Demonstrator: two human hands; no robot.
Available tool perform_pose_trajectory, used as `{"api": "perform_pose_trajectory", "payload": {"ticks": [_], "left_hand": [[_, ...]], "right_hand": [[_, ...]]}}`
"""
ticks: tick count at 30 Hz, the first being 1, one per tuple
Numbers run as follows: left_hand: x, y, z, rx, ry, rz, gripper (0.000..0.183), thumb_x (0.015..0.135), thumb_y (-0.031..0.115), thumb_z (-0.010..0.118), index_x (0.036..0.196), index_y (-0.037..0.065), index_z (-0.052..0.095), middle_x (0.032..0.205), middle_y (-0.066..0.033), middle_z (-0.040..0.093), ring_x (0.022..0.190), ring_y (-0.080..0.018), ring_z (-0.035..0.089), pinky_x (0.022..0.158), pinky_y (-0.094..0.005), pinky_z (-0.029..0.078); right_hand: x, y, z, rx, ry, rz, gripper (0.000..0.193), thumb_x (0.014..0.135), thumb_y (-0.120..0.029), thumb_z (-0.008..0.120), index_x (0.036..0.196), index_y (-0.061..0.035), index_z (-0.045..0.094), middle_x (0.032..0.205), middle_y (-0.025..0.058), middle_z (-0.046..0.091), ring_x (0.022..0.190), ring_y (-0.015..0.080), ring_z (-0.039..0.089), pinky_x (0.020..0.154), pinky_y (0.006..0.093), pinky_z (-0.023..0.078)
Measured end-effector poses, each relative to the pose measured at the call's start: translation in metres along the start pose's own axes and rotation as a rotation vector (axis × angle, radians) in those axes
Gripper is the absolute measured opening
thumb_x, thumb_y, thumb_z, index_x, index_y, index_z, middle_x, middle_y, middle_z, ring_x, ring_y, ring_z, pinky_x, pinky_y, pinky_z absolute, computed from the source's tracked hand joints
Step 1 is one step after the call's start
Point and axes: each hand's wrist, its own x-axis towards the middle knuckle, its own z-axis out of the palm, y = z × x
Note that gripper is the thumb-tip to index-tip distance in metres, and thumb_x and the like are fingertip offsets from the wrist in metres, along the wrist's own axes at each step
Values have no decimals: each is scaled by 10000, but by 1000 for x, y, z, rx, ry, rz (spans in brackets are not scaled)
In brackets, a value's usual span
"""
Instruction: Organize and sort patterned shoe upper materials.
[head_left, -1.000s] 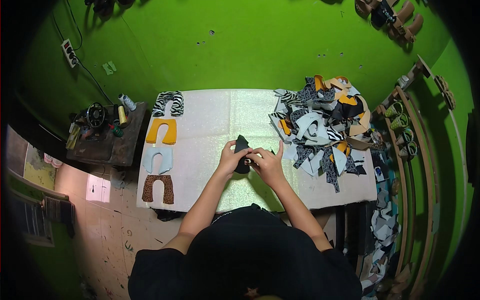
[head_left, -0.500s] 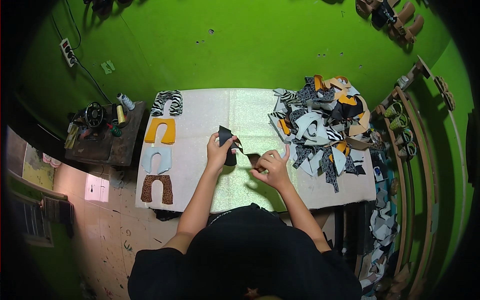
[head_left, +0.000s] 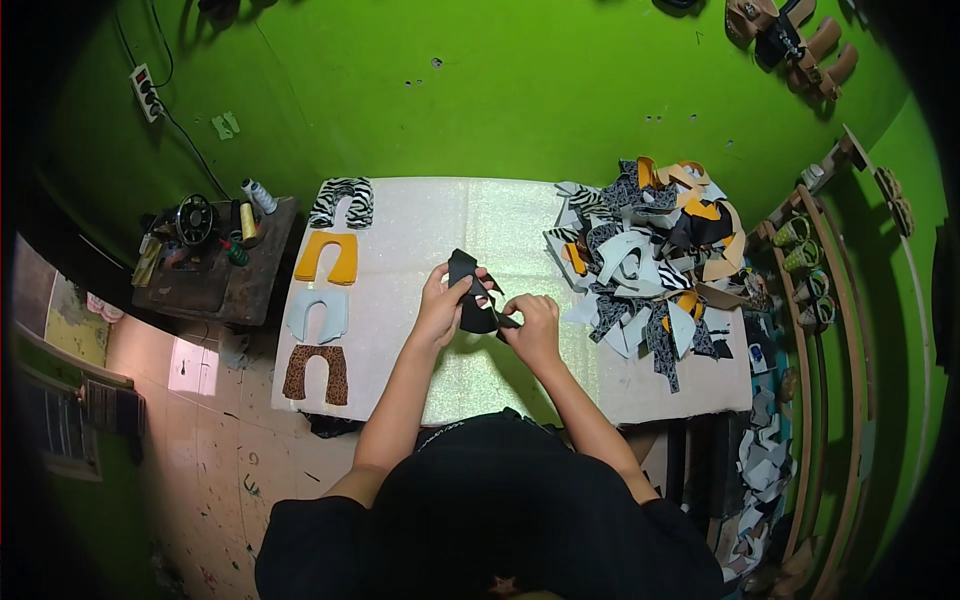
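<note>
My left hand (head_left: pixel 438 306) grips a black sheet-material piece (head_left: pixel 461 266), thumb across its face, above the middle of the pale table. At the piece's lower right end, the fingers of my right hand (head_left: pixel 533 330) are closed on a thin black strip. Whether the strip is still joined to the piece is hard to make out. U-shaped cut pieces lie in a column along the table's left side: zebra-striped (head_left: pixel 342 203), yellow (head_left: pixel 327 258), light grey-blue (head_left: pixel 318 316) and brown leopard-spotted (head_left: pixel 315 375). Some look stacked.
A heap of mixed offcuts (head_left: pixel 640 265) covers the table's right side. The pale tabletop (head_left: pixel 400 215) meets a green wall. At left stands a sewing machine (head_left: pixel 195 222) with thread spools (head_left: pixel 258 197). A wooden rack (head_left: pixel 845 330) with sandals stands at right.
My right hand has drawn nearer my left, and its raised finger has curled in. The strip between the hands spans a shorter gap. The view has shifted slightly.
</note>
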Motion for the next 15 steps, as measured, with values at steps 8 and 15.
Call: {"api": "perform_pose_trajectory", "payload": {"ticks": [8, 15], "left_hand": [[0, -4, -11, -253, 132, -91, 325, 817, -59, 451, 1114, -15, 327, 1046, -195, 524, 946, -301, 556, 722, -403, 506], [-1, -21, -28, -398, 114, -215, 254, 818, -13, 452, 1069, -53, 455, 1048, -179, 525, 934, -260, 529, 827, -362, 470]], "right_hand": [[3, -1, 7, -64, 11, -249, 291, 586, -20, 607, 849, -71, 495, 977, 100, 494, 940, 303, 464, 871, 429, 320], [-8, -9, 28, 96, -17, -260, 479, 622, -142, 697, 1001, -18, 433, 1005, 126, 519, 902, 296, 504, 836, 418, 361]]}}
